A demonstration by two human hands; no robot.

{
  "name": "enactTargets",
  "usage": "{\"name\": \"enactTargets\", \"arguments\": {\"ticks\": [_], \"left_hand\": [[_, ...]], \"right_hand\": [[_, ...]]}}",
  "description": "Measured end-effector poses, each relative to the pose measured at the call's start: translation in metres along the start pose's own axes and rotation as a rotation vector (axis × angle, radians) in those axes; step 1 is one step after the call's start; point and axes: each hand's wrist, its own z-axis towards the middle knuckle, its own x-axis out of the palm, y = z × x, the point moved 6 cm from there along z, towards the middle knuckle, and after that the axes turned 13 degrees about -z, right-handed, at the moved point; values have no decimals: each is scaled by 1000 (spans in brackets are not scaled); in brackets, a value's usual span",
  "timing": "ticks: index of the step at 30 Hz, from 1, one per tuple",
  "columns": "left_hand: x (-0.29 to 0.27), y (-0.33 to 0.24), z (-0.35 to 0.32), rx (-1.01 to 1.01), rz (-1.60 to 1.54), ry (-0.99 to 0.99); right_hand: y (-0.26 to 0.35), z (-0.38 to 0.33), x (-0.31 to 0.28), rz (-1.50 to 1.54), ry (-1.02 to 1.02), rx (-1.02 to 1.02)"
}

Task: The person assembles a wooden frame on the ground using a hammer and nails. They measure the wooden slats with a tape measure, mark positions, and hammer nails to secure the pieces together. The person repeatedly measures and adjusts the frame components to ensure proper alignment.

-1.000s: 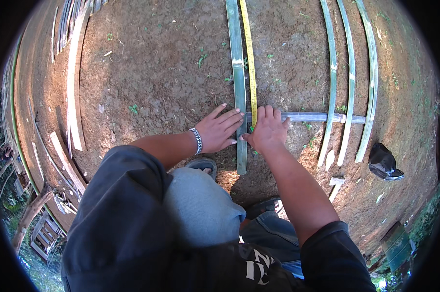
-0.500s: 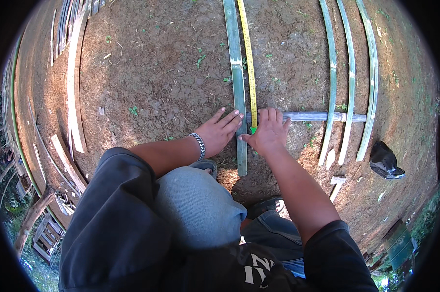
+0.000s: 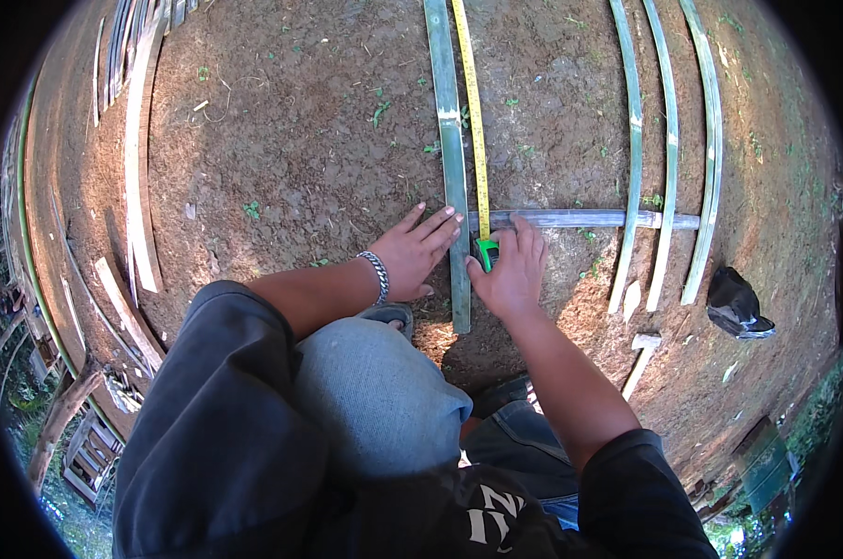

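Note:
A long green bamboo strip [image 3: 452,172] lies on the soil in front of me, pointing away. Beside it on the right runs an extended yellow tape blade [image 3: 477,121], coming from a green tape measure case [image 3: 486,250]. My right hand [image 3: 514,272] is closed around the case, which it partly hides. My left hand [image 3: 414,253] lies open on the strip's left side, fingertips touching its edge. A greyish crosswise strip [image 3: 580,219] passes just beyond my right hand.
Several green bamboo strips [image 3: 670,168] lie lengthwise at right, over the crosswise strip. Near them are a hammer-like tool [image 3: 643,347] and a black bag-like item [image 3: 736,303]. Pale split strips [image 3: 140,177] and a short wood piece [image 3: 126,312] lie left. My knee [image 3: 375,391] is close below.
My right hand has shifted slightly and its fingers have drawn back, so more of the green case shows. My left hand stays nearly in place.

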Motion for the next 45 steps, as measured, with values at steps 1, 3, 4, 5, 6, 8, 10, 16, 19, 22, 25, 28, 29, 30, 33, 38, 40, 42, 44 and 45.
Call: {"name": "enactTargets", "arguments": {"ticks": [1,3,4,5,6,8,10,16,19,22,25,28,29,30,33,38,40,42,44,45], "left_hand": [[1,0,-1,-1,-3,-1],[0,0,-1,-7,-4,2],[0,-1,0,-8,-4,3],[-1,-1,1,-10,-1,3],[-1,0,1,-13,2,5],[0,-1,0,-13,6,0],[1,-1,1,-1,8,-21],[0,-2,1,-18,-4,-6],[0,-2,1,-7,20,-30],[0,-2,1,-8,17,-30],[0,-2,2,-14,16,3],[-1,-3,1,-16,19,6],[0,-2,0,-17,20,4],[0,-1,0,-17,21,2],[1,0,0,-18,14,2],[0,-2,2,-3,14,-24],[-1,-3,2,1,25,-25],[-4,-6,3,3,18,-15],[-2,-1,-2,-2,4,-17],[-2,-2,1,7,5,-18]], "right_hand": [[0,-5,3,57,62,27],[2,-15,5,170,184,85],[3,-21,8,197,164,92],[3,-26,13,225,143,99],[6,-28,13,256,123,105],[10,-31,14,220,156,91],[12,-29,13,193,192,91],[14,-27,9,162,251,81],[14,-27,8,154,271,79],[14,-27,9,150,268,72],[14,-27,10,139,275,71],[14,-27,10,141,273,65],[15,-27,9,145,278,66],[16,-27,8,148,282,66],[15,-27,7,152,279,72],[6,-29,8,220,232,89],[1,-28,0,258,207,95],[-7,-27,-13,273,191,116],[-4,-17,-24,315,150,89],[-6,-14,-32,325,117,85]]}}
